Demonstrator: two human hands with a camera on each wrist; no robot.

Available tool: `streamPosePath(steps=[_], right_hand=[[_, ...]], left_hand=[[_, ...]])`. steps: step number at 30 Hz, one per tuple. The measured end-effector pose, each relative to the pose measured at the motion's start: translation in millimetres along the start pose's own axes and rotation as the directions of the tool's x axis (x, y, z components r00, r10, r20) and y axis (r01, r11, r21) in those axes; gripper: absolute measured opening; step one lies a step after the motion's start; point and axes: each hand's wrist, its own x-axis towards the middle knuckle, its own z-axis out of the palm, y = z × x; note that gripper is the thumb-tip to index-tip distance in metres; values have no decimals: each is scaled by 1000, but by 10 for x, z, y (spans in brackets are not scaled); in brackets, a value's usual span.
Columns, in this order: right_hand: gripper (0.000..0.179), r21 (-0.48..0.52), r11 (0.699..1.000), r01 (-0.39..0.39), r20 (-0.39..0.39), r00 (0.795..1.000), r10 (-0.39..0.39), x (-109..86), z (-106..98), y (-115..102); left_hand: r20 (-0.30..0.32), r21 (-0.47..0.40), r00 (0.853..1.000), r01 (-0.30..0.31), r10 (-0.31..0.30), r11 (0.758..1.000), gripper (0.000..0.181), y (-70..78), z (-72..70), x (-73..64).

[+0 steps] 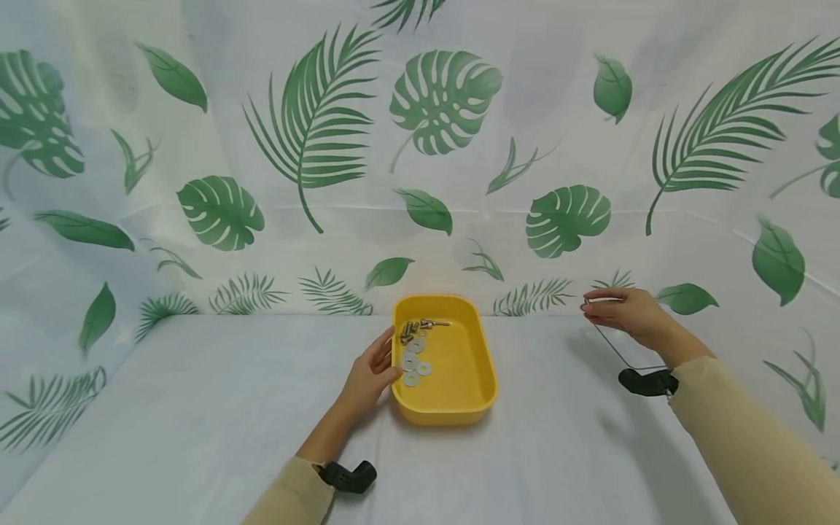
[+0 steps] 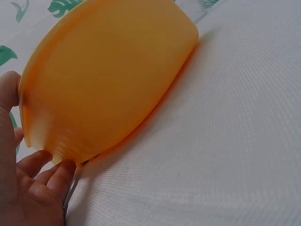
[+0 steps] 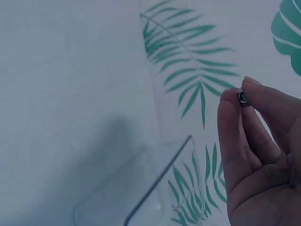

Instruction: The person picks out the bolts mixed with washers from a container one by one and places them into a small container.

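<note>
A yellow tray (image 1: pixel 469 364) sits on the white cloth, with metal screws (image 1: pixel 410 329) and flat washers (image 1: pixel 410 362) along its left side. My left hand (image 1: pixel 367 375) grips the tray's left wall, thumb at the rim. From the left wrist, the tray's outer wall (image 2: pixel 108 84) fills much of the view, with fingertips of the left hand (image 2: pixel 37 183) against it. Out to the right, my right hand (image 1: pixel 623 313) is raised above the cloth. Its thumb and fingers pinch a small metal piece (image 3: pixel 242 98), mostly covered, whose kind I cannot tell.
Below the right hand is a clear, thin-edged object (image 3: pixel 157 181), possibly a transparent box; its full shape is unclear. Behind the table hangs a leaf-printed cloth (image 1: pixel 453 219). Black cameras are strapped to the left wrist (image 1: pixel 351 477) and right wrist (image 1: pixel 646 383).
</note>
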Motion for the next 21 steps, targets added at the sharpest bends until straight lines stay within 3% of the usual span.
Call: streamPosePath(steps=[9,21], right_hand=[[71,-23,999,-36,1,999,36,44,-199,184],[59,42,994,-102,9,995,102,88,-326,450]], left_hand=[[2,-8,1000,-11,11,1000,77,17,8,-11],[11,-17,1000,-21,21,1000,78,13,14,-14]])
